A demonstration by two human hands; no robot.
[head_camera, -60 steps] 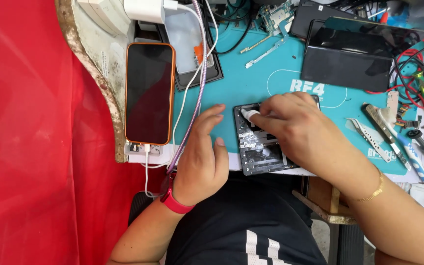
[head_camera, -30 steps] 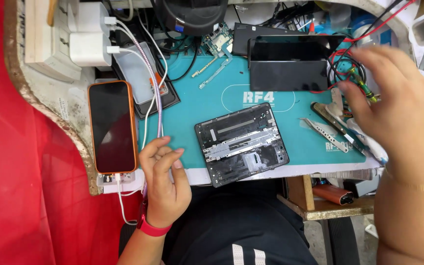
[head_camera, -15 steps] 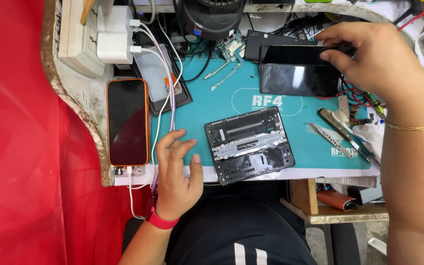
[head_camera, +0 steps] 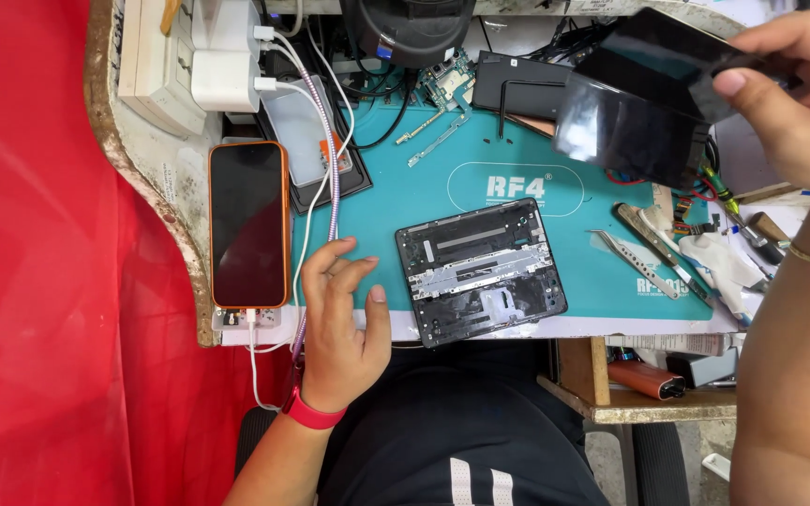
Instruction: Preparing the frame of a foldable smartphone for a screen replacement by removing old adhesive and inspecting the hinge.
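Observation:
My right hand [head_camera: 789, 103] holds a glossy black screen panel [head_camera: 635, 98] lifted above the far right of the teal work mat [head_camera: 377, 206]. An opened phone frame [head_camera: 478, 272], black with silvery inner parts, lies flat in the middle of the mat near its front edge. My left hand [head_camera: 339, 323] rests flat on the mat's front left corner, fingers apart, just left of the frame and touching nothing else. It wears a red wristband.
An orange-cased phone [head_camera: 248, 225] lies on charge at the left beside a white power strip [head_camera: 208, 56] and cables. Metal tweezers [head_camera: 632, 262], tools and wires crowd the mat's right edge. A red cloth [head_camera: 39, 281] hangs at the far left.
My right hand left the opened frame, reached to the far right and picked up the black panel, now raised toward the camera. My left hand stayed on the mat's corner.

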